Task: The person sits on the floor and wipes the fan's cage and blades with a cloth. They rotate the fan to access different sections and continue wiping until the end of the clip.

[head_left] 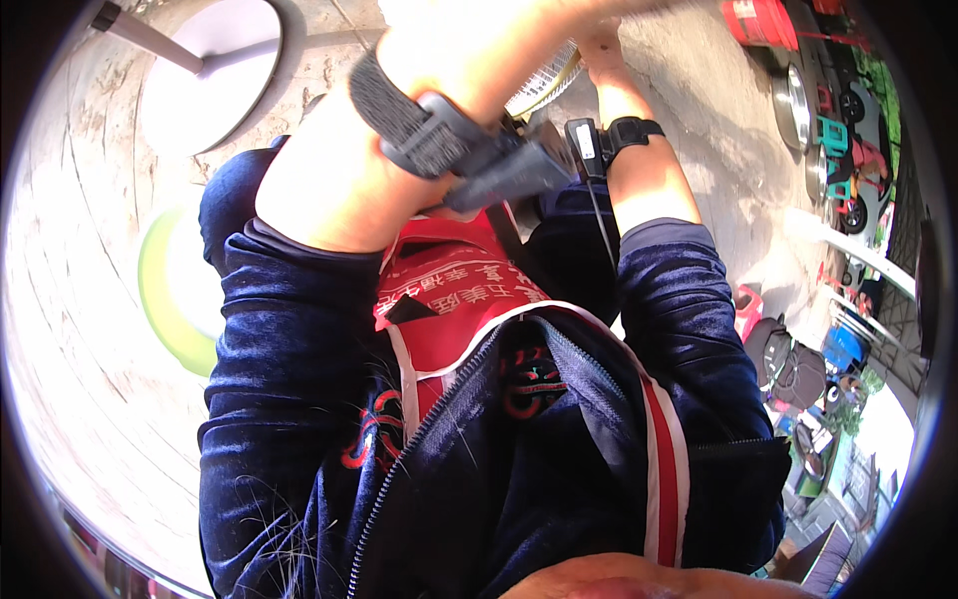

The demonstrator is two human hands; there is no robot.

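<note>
Washed out by glare, my left hand stretches across the upper middle toward the right, over a strapped wrist device. Its fingers are blurred or cut off by the top edge. Partly behind it, my right hand reaches up, with another strapped device on that wrist. The right fingers are covered, and whether either hand holds anything is hidden. Below and between the hands shows part of a round mesh basket or sieve with a yellowish rim. A red apron covers my lap.
At the upper left a pole rises from a white round disc. A pale green round object stands beside my left arm. To the right are a red bucket, a metal basin, a dark backpack, a parked car and a seated person.
</note>
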